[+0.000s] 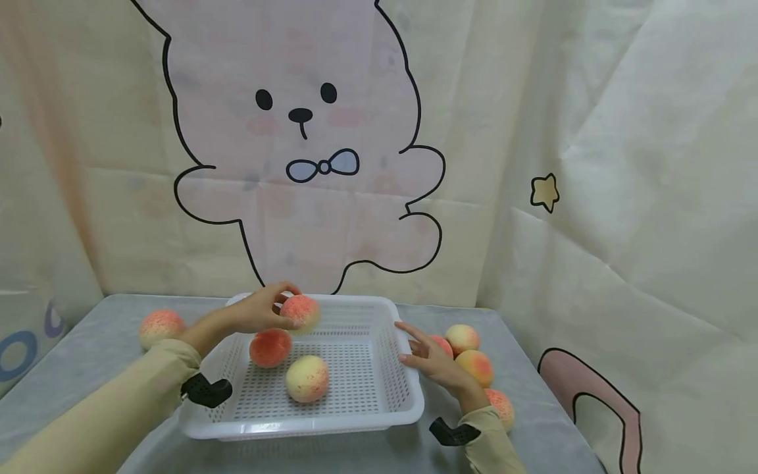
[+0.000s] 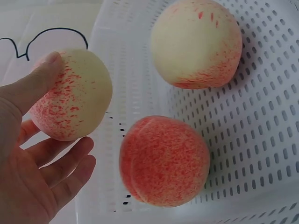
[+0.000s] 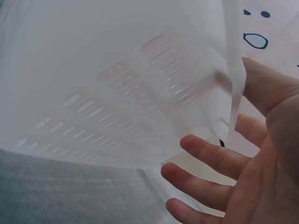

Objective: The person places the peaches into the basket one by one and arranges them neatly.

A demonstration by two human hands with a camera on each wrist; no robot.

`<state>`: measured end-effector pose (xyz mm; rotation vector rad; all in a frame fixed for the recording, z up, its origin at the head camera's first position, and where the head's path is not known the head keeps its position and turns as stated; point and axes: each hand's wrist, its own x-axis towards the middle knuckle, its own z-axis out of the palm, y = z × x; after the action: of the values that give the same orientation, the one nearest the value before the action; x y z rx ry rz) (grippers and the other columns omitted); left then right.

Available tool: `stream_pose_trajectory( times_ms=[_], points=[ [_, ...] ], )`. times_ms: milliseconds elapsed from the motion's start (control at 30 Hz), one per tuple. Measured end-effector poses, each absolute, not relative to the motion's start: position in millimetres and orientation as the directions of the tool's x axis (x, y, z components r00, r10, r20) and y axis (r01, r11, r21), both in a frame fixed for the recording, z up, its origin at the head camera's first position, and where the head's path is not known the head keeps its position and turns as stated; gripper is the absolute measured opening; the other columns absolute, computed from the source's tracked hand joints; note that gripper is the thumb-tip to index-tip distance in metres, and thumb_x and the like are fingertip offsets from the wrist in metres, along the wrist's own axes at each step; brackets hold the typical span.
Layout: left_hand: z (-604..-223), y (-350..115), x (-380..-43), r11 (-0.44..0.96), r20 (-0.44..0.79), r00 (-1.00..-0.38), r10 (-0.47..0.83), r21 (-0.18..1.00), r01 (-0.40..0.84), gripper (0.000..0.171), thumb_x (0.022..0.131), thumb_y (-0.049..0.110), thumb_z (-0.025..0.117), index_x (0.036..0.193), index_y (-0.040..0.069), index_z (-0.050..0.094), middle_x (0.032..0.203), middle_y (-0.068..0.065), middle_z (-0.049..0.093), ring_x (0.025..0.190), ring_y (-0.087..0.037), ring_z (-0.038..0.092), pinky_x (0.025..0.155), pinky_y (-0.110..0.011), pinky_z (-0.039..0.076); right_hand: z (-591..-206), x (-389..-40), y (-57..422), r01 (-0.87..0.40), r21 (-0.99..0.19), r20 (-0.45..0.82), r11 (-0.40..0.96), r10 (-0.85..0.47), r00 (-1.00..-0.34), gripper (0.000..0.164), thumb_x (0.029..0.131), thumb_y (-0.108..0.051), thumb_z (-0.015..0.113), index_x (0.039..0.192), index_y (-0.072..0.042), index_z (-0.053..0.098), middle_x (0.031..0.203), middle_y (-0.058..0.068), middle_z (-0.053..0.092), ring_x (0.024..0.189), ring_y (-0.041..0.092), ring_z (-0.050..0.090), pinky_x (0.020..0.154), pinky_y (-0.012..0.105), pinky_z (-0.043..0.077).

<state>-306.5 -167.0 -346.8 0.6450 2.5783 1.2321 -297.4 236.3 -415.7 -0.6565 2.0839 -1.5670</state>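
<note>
My left hand (image 1: pixel 268 308) grips a red-and-cream peach (image 1: pixel 301 311) just above the back part of a white perforated basket (image 1: pixel 379 401). In the left wrist view my thumb (image 2: pixel 39 77) lies on that peach (image 2: pixel 74 95). Two peaches lie in the basket: a red one (image 1: pixel 270 347) (image 2: pixel 163 161) and a pale yellow one (image 1: pixel 306 378) (image 2: pixel 196 44). My right hand (image 1: pixel 426 355) is open with straight fingers, close beside the basket's right wall (image 3: pixel 117 93). I cannot tell whether it touches the wall. It holds nothing.
Several more peaches (image 1: pixel 476 366) lie on the grey table just right of my right hand. One peach (image 1: pixel 160 327) sits alone at the back left. A cartoon-printed cloth (image 1: pixel 308 131) hangs right behind the table.
</note>
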Motion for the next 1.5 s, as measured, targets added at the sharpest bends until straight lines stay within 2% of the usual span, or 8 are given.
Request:
stream_pose_trajectory(
  times_ms=[267, 533, 767, 1067, 1200, 1400, 1500],
  points=[
    [-353.5, -153.2, -311.9, 0.565, -0.031, -0.881, 0.472, 0.778, 0.275, 0.062, 0.087, 0.016, 0.081, 0.134, -0.001, 0.045, 0.133, -0.031, 0.058, 0.110, -0.036, 0.066, 0.092, -0.046, 0.056, -417.4, -296.1, 237.2, -0.100, -0.967, -0.069, 0.235, -0.616, -0.785, 0.072, 0.104, -0.021, 0.058, 0.163, -0.022, 0.017, 0.157, 0.022, 0.043, 0.118, 0.025, 0.064, 0.096, 0.041, 0.057],
    [-356.2, -143.2, -315.1, 0.631, -0.059, -0.902, 0.427, 0.734, 0.251, 0.059, 0.086, 0.016, 0.081, 0.133, 0.001, 0.049, 0.127, -0.028, 0.062, 0.110, -0.034, 0.065, 0.092, -0.045, 0.055, -416.5, -296.7, 236.5, -0.094, -0.967, -0.074, 0.239, -0.609, -0.790, 0.072, 0.103, -0.022, 0.059, 0.163, -0.025, 0.018, 0.157, 0.022, 0.043, 0.118, 0.024, 0.064, 0.097, 0.040, 0.056],
    [-362.4, -140.0, -316.7, 0.644, -0.089, -0.906, 0.415, 0.732, 0.223, 0.060, 0.084, 0.013, 0.082, 0.134, 0.003, 0.051, 0.135, -0.028, 0.058, 0.122, -0.039, 0.059, 0.097, -0.050, 0.053, -416.2, -296.0, 237.3, -0.096, -0.967, -0.070, 0.236, -0.608, -0.791, 0.072, 0.103, -0.022, 0.059, 0.163, -0.024, 0.019, 0.157, 0.022, 0.043, 0.117, 0.024, 0.066, 0.095, 0.039, 0.057],
    [-375.3, -138.8, -314.9, 0.683, -0.097, -0.909, 0.406, 0.693, 0.232, 0.058, 0.080, 0.008, 0.084, 0.129, 0.005, 0.054, 0.137, -0.027, 0.059, 0.124, -0.039, 0.059, 0.101, -0.053, 0.052, -414.8, -295.8, 236.0, -0.080, -0.971, -0.075, 0.226, -0.602, -0.795, 0.072, 0.103, -0.022, 0.060, 0.162, -0.023, 0.020, 0.156, 0.023, 0.044, 0.117, 0.024, 0.066, 0.095, 0.039, 0.057],
    [-378.6, -137.6, -313.4, 0.686, -0.099, -0.904, 0.415, 0.687, 0.240, 0.057, 0.078, 0.006, 0.085, 0.127, 0.005, 0.055, 0.133, -0.025, 0.061, 0.120, -0.038, 0.061, 0.100, -0.053, 0.052, -416.3, -295.7, 236.8, -0.078, -0.971, -0.077, 0.227, -0.605, -0.793, 0.072, 0.103, -0.021, 0.060, 0.162, -0.024, 0.020, 0.156, 0.023, 0.044, 0.117, 0.023, 0.066, 0.095, 0.039, 0.057],
    [-379.2, -136.1, -312.8, 0.687, -0.106, -0.899, 0.425, 0.685, 0.243, 0.056, 0.078, 0.006, 0.086, 0.125, 0.004, 0.056, 0.119, -0.019, 0.065, 0.103, -0.026, 0.063, 0.090, -0.044, 0.055, -417.2, -296.2, 236.4, -0.088, -0.969, -0.072, 0.230, -0.604, -0.794, 0.072, 0.103, -0.021, 0.060, 0.162, -0.024, 0.020, 0.157, 0.022, 0.044, 0.120, 0.025, 0.065, 0.094, 0.039, 0.057],
    [-378.9, -134.9, -312.7, 0.688, -0.112, -0.899, 0.423, 0.686, 0.238, 0.056, 0.078, 0.006, 0.086, 0.125, 0.005, 0.056, 0.118, -0.017, 0.065, 0.102, -0.024, 0.063, 0.088, -0.043, 0.055, -416.1, -296.3, 236.8, -0.085, -0.970, -0.074, 0.229, -0.606, -0.792, 0.072, 0.103, -0.020, 0.059, 0.162, -0.024, 0.020, 0.157, 0.022, 0.044, 0.120, 0.025, 0.065, 0.094, 0.039, 0.057]
  ],
)
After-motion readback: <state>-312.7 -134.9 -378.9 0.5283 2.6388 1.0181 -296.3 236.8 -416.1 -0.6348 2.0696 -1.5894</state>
